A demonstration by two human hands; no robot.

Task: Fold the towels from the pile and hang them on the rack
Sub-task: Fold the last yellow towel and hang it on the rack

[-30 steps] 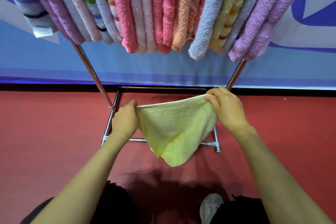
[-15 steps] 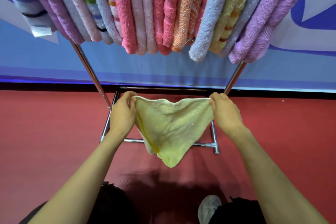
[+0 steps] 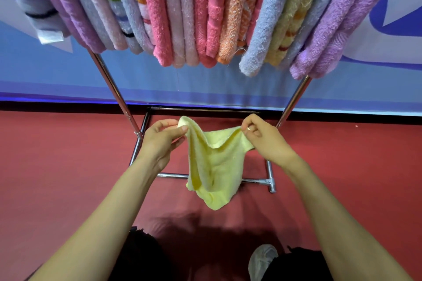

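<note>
In the middle of the frame, the left hand (image 3: 159, 141) and right hand (image 3: 266, 141) each pinch a top corner of the yellow towel (image 3: 214, 173), which hangs below the full rack (image 3: 294, 100).

head camera looks forward and down, close over the rack (image 3: 269, 182) base.

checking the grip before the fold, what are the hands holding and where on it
Both hold the yellow towel by its top edge: the left hand pinches the left corner, the right hand pinches the right corner.
</note>
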